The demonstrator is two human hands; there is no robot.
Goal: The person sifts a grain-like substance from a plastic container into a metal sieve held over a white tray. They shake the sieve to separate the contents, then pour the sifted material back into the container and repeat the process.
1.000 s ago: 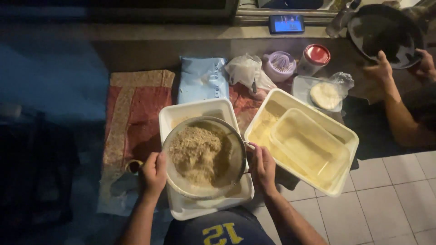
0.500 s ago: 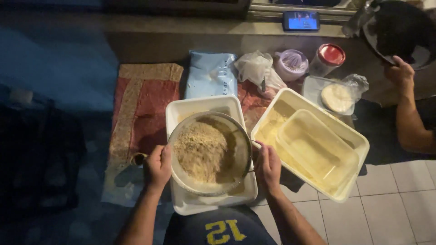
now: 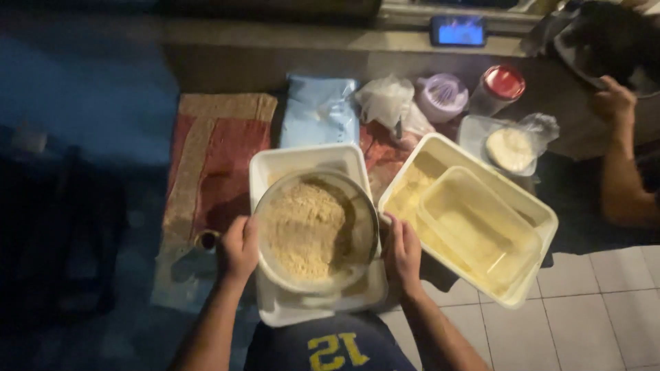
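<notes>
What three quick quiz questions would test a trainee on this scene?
1. True or false: both hands grip the round sieve.
2. What does the sieve sit over? A) white rectangular tub B) red-lidded jar C) blue bag
3. What lies inside the large cream tub?

Key: 1 true: left hand, right hand. 2 A. 3 a smaller cream container.

Both forearms bare, no sleeves visible up to the frame edge. Left hand (image 3: pixel 238 249) and right hand (image 3: pixel 403 255): no gloves; rings or watch can't be made out in the dim light. Just below the round sieve (image 3: pixel 316 230), at the bottom edge: dark navy shirt (image 3: pixel 335 343) with large yellow block numerals, outlined. Nothing else of the body in view.
</notes>
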